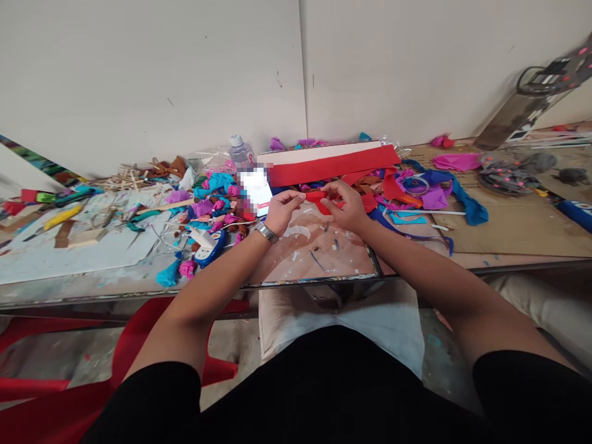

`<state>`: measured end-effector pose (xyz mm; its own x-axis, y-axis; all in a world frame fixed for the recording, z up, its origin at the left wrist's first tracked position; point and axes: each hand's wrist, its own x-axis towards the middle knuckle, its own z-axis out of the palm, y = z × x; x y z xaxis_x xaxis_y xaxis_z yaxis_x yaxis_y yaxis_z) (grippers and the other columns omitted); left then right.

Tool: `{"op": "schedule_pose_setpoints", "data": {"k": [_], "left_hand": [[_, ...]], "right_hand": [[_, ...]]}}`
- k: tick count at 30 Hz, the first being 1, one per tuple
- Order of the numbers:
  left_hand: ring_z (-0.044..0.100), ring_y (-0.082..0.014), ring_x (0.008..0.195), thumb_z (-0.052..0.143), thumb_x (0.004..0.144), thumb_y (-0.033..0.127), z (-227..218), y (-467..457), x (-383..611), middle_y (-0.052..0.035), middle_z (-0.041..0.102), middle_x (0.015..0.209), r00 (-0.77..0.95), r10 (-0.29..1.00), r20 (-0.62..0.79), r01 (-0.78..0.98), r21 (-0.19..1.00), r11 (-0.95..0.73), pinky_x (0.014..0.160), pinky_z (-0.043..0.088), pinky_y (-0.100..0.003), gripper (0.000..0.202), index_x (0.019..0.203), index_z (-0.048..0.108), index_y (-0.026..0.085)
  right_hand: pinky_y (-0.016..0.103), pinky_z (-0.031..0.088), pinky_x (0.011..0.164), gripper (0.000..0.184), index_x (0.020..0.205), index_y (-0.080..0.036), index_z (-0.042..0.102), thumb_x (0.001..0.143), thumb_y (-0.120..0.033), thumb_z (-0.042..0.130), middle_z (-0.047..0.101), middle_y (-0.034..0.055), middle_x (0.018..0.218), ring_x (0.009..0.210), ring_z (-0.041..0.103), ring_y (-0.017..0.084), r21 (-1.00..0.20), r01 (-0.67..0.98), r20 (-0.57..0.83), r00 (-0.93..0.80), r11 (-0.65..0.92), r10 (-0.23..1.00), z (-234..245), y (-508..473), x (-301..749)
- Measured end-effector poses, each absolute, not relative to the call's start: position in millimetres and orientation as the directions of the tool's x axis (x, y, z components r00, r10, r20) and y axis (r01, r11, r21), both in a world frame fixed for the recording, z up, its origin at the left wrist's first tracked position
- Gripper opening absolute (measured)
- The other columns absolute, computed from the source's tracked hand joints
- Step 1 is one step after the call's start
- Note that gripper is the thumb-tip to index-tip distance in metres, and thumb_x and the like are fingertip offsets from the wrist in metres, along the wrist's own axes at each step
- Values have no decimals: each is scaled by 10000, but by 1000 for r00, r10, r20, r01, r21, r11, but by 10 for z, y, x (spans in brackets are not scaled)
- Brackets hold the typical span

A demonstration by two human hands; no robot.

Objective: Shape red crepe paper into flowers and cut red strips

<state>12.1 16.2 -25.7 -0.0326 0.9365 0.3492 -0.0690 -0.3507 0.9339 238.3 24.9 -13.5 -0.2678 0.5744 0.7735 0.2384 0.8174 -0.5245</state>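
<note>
- While the right hand (348, 206) grips the red piece (316, 195), the left hand (279, 216) pinches its left end
- The piece spans between them, long axis sideways, mostly by the right
- A red sheet (333, 166) lies beyond

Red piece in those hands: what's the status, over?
Right hand holding red piece. Left hand pinching its end. Lit screen near left hand. Coloured scraps on either side.

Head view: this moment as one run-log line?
right hand: holds red piece | left hand: fingertips at its left end, grip unclear | below: table | nearby: lit phone, long red strip
</note>
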Motion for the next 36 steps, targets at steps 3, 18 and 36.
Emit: {"op": "schedule_pose_setpoints", "data": {"k": [3, 18, 36], "left_hand": [[647, -156, 806, 819, 857, 631, -242, 145, 101, -47, 739, 920, -25, 891, 453, 58, 891, -451, 729, 527, -286, 450, 993, 776, 204], [750, -218, 1008, 799, 915, 540, -273, 84, 125, -99, 781, 1156, 272, 797, 539, 217, 773, -596, 894, 584, -356, 427, 1174, 741, 206], [720, -166, 850, 853, 837, 631, -197, 88, 135, -83, 798, 1007, 155, 869, 471, 70, 872, -485, 793, 558, -297, 485, 1036, 796, 192]], "right_hand": [[374, 561, 775, 466, 1141, -228, 714, 1001, -662, 623, 756, 75, 991, 834, 688, 224, -522, 288, 753, -287, 803, 592, -154, 285, 2401], [444, 560, 907, 530, 1092, -241, 812, 1023, -696, 549, 815, 112, 1025, 980, 734, 289, -314, 330, 716, -534, 890, 450, -154, 316, 2394], [441, 527, 877, 384, 961, -244, 778, 1013, -584, 608, 829, 77, 924, 887, 738, 269, -403, 367, 726, -429, 838, 538, -153, 258, 2379]]}}
